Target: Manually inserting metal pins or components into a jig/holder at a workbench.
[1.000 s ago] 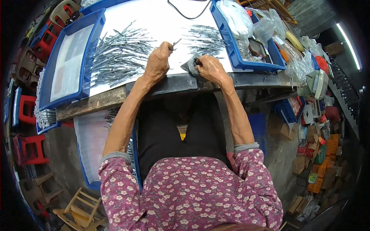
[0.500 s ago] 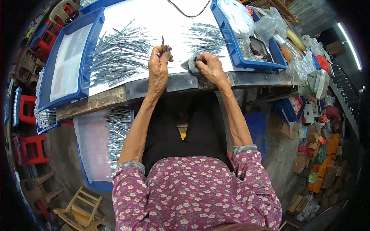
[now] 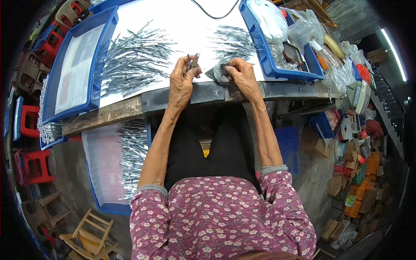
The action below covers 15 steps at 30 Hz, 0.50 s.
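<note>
1. Since a moment ago, the left hand [image 3: 181,84] has lifted its little bunch of metal pieces [image 3: 191,63] a bit higher and turned them up on end.
2. Its fingers are curled tight around the low end of the bunch, and the thin tips stick up above the thumb.
3. The right hand [image 3: 242,76] has its fingers pinched shut on a small grey lump [image 3: 219,72]. It may be a rag or a pad; the view is too small to be sure.
4. Both hands sit close together over the front edge of the white table [image 3: 182,19].
5. A big heap of metal pieces [image 3: 132,60] lies to the left, and a smaller heap [image 3: 234,41] lies just past the right hand.
6. Blue trays [image 3: 76,65] stand on both sides.
7. The pieces look thin, hard, light and a bit slippery, so they are best held low down, in a snug bunch, so none slide out.
</note>
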Each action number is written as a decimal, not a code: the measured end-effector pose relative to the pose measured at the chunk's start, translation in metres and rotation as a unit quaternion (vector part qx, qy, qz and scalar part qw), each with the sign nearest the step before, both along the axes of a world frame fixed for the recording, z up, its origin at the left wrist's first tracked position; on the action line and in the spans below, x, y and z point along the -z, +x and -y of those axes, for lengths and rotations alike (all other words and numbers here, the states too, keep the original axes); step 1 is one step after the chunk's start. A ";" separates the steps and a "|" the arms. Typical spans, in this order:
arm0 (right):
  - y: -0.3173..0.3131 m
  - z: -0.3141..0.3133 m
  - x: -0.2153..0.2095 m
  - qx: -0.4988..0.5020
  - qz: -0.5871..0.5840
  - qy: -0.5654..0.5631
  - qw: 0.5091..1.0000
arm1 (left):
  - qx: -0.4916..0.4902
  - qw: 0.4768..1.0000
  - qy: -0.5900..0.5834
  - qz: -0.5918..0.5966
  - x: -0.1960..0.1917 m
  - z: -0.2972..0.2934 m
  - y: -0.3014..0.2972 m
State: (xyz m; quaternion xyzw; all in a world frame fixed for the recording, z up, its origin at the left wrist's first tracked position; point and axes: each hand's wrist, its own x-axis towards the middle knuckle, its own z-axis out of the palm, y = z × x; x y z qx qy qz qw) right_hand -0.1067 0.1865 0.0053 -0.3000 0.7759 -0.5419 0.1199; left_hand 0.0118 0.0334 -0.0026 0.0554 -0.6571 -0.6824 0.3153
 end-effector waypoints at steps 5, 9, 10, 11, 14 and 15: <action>0.001 -0.003 0.003 -0.018 0.048 -0.069 0.996 | 0.011 1.000 0.022 -0.004 0.002 0.004 0.001; 0.003 -0.003 0.002 -0.014 0.072 -0.080 0.994 | 0.000 0.996 0.070 -0.058 -0.004 -0.003 -0.001; 0.003 -0.004 0.001 -0.013 0.077 -0.083 0.993 | 0.004 0.996 0.069 -0.050 -0.006 -0.006 -0.001; 0.004 -0.004 0.000 -0.013 0.082 -0.087 0.993 | 0.018 0.996 0.071 -0.045 -0.007 -0.009 -0.001; 0.003 -0.004 0.002 -0.010 0.077 -0.090 0.993 | 0.014 0.998 0.045 -0.041 0.000 -0.012 -0.002; 0.004 -0.004 0.001 -0.010 0.078 -0.090 0.993 | 0.020 0.997 0.058 -0.046 0.001 -0.012 -0.002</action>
